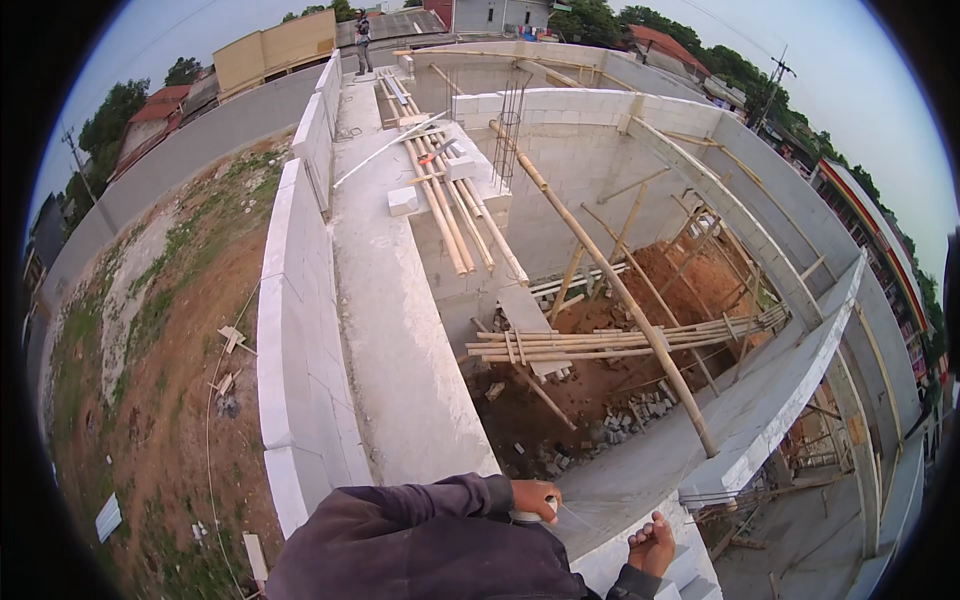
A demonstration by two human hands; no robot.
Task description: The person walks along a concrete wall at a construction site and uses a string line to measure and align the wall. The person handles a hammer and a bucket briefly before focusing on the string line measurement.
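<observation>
My left hand [537, 499] is closed around a small pale roll [550, 503], which looks like a spool of string and is mostly hidden by the fingers. From it a thin pale string [580, 519] stretches toward my right hand [652, 546]. The fingers of that hand are curled and pinched together at the string's end, though the exact grip is too small to make out. Both hands are over the top of a pale block wall [600, 563], near the lower edge of the view. Dark sleeves cover both arms.
A concrete ledge [385, 330] runs ahead beside a low white block wall [300, 350]. Bamboo poles [440, 205] and loose blocks [403, 201] lie on it. To the right drops a deep pit with rubble [630, 415], crossed by a bamboo pole [610, 280]. A person [362, 42] stands far off.
</observation>
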